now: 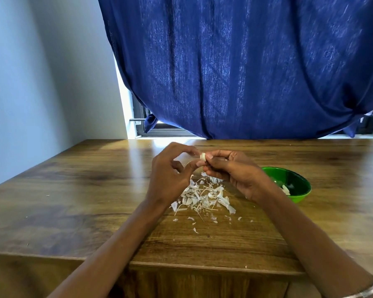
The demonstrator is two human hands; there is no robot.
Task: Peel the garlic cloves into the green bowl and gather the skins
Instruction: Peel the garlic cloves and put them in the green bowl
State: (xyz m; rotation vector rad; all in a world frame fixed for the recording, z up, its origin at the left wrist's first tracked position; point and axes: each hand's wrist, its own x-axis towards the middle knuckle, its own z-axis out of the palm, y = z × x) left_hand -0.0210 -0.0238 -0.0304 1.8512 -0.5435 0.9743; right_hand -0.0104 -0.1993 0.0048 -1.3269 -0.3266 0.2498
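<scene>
Two hands together, pinching one garlic clove, right wrist partly hiding the green bowl.

Home room: blue curtain, wooden table.

Green bowl left side hidden behind right hand; contents there blurred. Garlic clove mostly covered by fingertips.
</scene>
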